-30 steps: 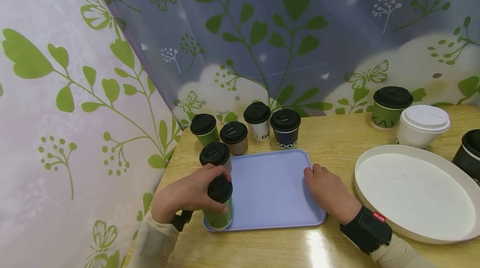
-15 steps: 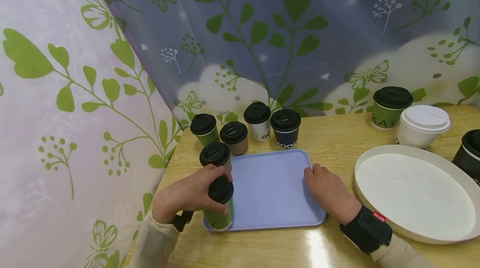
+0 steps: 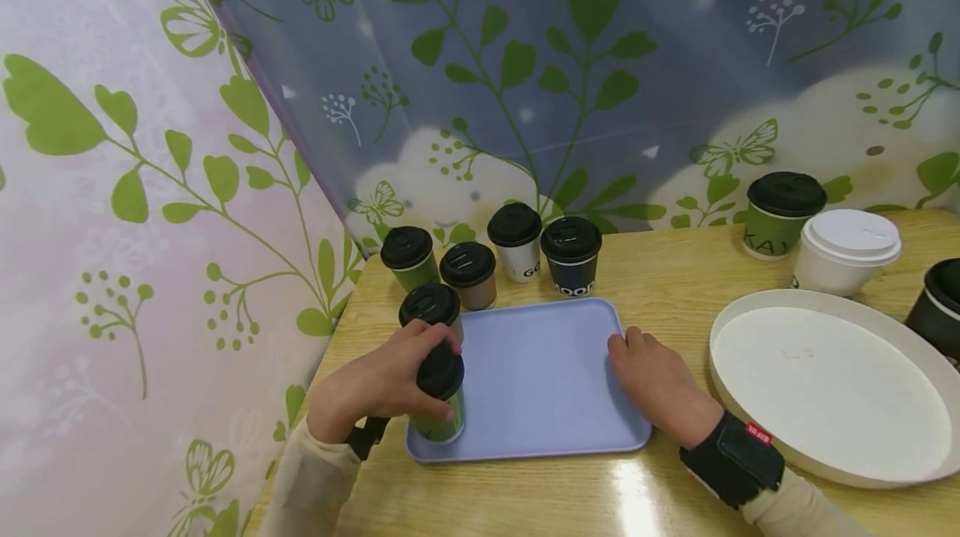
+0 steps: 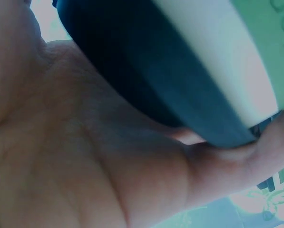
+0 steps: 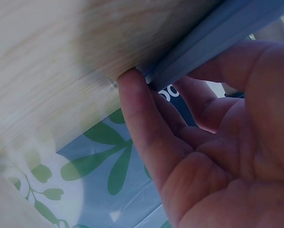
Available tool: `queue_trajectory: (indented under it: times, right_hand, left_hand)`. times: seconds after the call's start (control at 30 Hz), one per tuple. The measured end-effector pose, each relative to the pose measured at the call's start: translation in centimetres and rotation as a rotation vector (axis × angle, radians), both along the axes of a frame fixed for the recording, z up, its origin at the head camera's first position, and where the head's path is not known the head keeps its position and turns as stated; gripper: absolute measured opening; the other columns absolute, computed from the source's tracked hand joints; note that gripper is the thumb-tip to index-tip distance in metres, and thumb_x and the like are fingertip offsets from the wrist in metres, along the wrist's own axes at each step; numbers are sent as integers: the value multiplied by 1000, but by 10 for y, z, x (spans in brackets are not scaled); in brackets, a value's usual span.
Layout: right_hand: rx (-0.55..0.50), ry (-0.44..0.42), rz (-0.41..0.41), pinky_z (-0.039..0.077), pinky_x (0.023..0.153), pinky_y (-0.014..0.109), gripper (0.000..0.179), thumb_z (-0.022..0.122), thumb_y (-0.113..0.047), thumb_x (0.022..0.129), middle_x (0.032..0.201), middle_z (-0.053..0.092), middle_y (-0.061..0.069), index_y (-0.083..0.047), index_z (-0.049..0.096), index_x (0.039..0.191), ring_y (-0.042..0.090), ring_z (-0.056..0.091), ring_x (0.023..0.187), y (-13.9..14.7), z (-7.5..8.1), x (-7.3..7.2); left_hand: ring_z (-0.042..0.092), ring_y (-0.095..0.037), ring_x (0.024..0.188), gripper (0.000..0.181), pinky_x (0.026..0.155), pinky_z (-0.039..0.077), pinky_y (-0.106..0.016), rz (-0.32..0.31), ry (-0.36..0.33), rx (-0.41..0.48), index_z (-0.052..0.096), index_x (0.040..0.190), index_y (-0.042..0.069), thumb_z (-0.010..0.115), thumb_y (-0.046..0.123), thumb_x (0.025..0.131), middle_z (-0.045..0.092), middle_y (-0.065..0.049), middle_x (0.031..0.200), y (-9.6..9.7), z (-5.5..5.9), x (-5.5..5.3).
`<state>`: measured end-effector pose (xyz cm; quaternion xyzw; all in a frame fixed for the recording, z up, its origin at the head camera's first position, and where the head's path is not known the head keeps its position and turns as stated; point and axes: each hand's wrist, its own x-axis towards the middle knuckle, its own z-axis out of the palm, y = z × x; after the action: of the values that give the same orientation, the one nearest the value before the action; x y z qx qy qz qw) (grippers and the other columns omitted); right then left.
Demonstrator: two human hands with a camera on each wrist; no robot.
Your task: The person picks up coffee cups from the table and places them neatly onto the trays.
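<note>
Placing seems under way: the left hand (image 3: 382,383) curls round the green cup (image 3: 444,383) at the tray's (image 3: 543,383) near left corner, the right hand (image 3: 658,380) pinches the tray's edge, and gentle letting-go seems needed next.

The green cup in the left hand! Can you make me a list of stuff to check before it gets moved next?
1. Green cup held: ok, the left hand grips it near the top.
2. Black lid on the cup: ok, it sits on top.
3. Cup's bottom flat on the purple tray: cannot tell; it is over the front left corner, but contact isn't clear.
4. Tray steadied: ok, the right hand holds its right edge.
5. Gap to the cup just behind: cannot tell; the left hand hides the space between them.
6. Free room on the tray: ok, it's bare to the right of the green cup.
</note>
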<state>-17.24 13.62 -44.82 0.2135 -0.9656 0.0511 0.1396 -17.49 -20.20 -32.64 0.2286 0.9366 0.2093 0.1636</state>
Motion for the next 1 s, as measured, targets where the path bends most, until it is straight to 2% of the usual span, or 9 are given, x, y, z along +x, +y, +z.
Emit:
queue_trajectory:
  times: [0.43,0.7,1.0]
  right_hand:
    - [-5,-12,1,48,50,38,8,65,7,93,79,49,15,5,58,96,23,49,64,0,-1,0]
    - [-15,-21,-6,48,50,38,7,64,7,94,80,48,15,5,57,96,24,48,64,0,-1,0]
    - [-6,-35,-11,49,51,38,7,64,6,94,81,50,16,6,58,98,23,49,65,0,2,0]
  left_hand:
    - [51,-27,111,74,94,49,-50,39,-23,-10,56,123,23,101,27,65,48,-10,121,0,-1,5]
    - [51,-28,113,74,95,48,-48,40,-23,6,56,123,20,101,22,64,48,-10,123,0,1,8]
    - [52,-28,115,78,97,48,-48,60,-23,-41,53,126,14,100,22,66,51,-11,126,3,5,12]
